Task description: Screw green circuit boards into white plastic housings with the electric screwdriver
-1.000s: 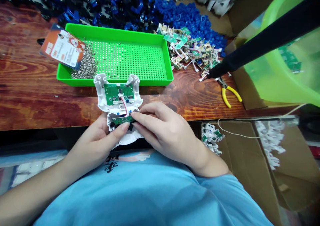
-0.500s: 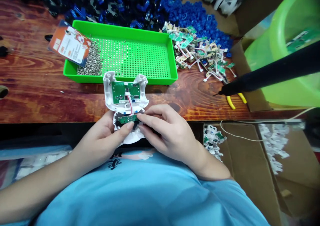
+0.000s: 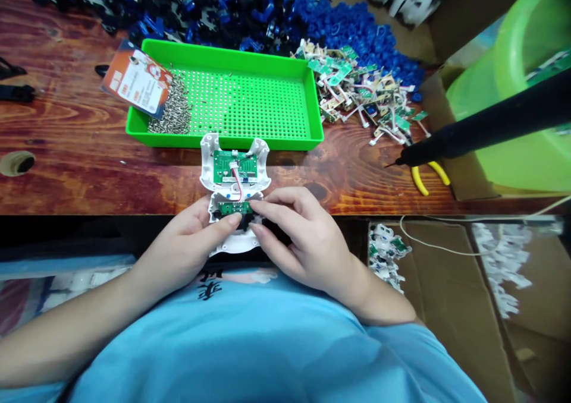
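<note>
My left hand holds the near half of a white game controller shell at the table's front edge, its thumb lying on a small green circuit board inside. From the other side, the index finger of my right hand touches the board's right end, its thumb close by at the shell. A red and white cable runs from this board to a larger green board in the far shell half, which lies inner side up against the near half. My fingers hide parts of the near half.
Beyond the shell stands a green perforated tray with small screws and a printed card. Wired circuit boards and blue parts are heaped behind. A black screwdriver-like tool hangs at right above yellow-handled pliers.
The view has shifted slightly, so the table things appear farther right. The far shell half now appears more upright and squarer to me. Both hands keep nearly the same hold.
</note>
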`<action>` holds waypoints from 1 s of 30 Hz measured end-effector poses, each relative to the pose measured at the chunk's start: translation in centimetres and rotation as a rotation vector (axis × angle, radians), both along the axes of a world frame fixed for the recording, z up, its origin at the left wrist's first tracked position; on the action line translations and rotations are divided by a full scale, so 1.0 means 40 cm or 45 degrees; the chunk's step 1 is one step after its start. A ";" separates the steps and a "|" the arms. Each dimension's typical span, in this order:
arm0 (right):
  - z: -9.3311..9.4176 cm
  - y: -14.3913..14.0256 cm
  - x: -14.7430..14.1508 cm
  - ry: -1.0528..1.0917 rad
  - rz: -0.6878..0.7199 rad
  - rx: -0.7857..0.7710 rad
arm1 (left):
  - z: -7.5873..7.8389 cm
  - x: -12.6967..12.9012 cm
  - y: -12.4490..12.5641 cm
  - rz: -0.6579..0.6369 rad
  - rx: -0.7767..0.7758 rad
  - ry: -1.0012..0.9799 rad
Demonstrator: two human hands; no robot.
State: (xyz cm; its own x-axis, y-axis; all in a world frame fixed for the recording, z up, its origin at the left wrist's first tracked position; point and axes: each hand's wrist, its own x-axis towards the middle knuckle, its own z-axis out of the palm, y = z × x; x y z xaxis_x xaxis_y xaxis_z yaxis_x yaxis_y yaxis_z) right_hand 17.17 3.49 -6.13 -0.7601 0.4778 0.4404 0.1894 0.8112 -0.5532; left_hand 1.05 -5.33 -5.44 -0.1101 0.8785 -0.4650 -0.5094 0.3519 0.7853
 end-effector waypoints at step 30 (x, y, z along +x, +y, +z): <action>0.039 0.036 -0.048 -0.329 0.314 0.307 | -0.007 -0.003 -0.010 0.096 -0.073 -0.064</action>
State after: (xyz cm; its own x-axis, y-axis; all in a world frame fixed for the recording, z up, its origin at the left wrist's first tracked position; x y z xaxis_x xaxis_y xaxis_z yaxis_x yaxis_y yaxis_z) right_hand 15.23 4.93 -4.58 -0.9387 0.1750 0.2971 0.0816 0.9498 -0.3019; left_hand 0.94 -5.72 -5.72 -0.1503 0.8402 -0.5211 -0.5744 0.3548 0.7377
